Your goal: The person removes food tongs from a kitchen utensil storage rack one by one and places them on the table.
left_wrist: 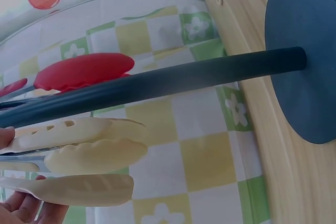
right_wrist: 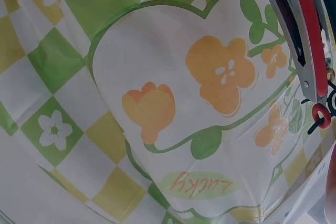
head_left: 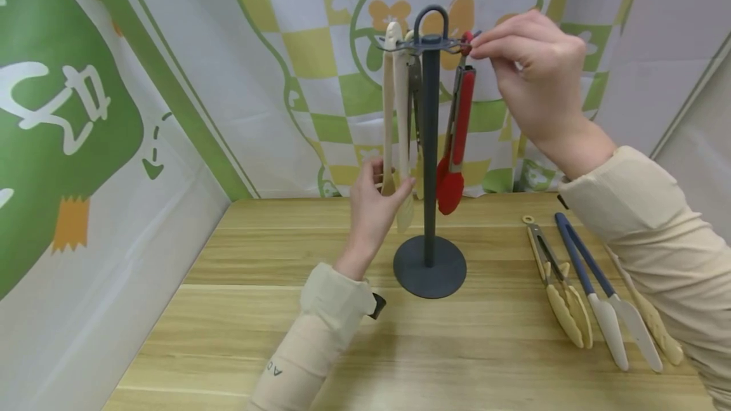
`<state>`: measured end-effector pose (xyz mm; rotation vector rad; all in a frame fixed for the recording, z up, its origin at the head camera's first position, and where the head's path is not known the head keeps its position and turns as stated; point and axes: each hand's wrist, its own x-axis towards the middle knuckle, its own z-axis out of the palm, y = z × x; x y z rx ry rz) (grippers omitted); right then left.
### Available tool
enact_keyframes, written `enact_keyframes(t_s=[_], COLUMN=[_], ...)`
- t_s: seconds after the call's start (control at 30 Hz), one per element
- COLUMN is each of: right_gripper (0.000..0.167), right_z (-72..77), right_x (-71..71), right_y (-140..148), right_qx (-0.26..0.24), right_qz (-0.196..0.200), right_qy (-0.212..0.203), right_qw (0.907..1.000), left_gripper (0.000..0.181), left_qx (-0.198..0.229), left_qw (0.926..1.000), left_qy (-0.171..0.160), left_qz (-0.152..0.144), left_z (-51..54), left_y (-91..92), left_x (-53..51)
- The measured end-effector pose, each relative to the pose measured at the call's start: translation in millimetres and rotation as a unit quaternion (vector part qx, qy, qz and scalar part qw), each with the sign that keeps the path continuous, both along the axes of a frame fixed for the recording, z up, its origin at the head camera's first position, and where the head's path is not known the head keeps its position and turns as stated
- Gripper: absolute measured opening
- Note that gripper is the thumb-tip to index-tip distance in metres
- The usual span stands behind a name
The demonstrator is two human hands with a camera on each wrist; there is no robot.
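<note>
A dark rack (head_left: 431,144) with a round base carries several tongs on its top hooks. Red tongs (head_left: 464,119) hang at its right side, and the right hand (head_left: 537,62) pinches at the hook tip beside their red ring (right_wrist: 321,115). Cream tongs (head_left: 401,94) hang at the left; the left hand (head_left: 374,208) has its thumb and fingers around their lower part. In the left wrist view, fingertips (left_wrist: 50,211) touch the cream tongs (left_wrist: 84,189), with yellow-tipped tongs (left_wrist: 97,156) and the red head (left_wrist: 86,71) beyond.
On the wooden table (head_left: 257,316), at the right, lie yellow-tipped tongs (head_left: 565,309), blue-handled tongs (head_left: 605,309) and a beige pair (head_left: 651,316) partly under the right sleeve. A patterned cloth (head_left: 308,49) hangs behind the rack.
</note>
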<state>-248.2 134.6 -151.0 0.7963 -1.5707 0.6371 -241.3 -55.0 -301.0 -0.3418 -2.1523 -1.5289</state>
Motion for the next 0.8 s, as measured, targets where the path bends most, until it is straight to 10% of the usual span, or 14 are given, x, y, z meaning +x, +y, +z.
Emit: enact_keyframes(t_s=[0.8], right_gripper=[0.021], right_z=[3.1], right_x=[-2.8], right_y=[5], right_qx=[0.031], right_qz=[-0.008], right_qy=[0.002], right_qw=[0.9995], left_gripper=[0.040], left_qx=[-0.031], left_qw=[0.9967], left_qy=[0.034], left_qz=[0.066], left_z=[3.7], left_y=[1.7], left_x=[7.7])
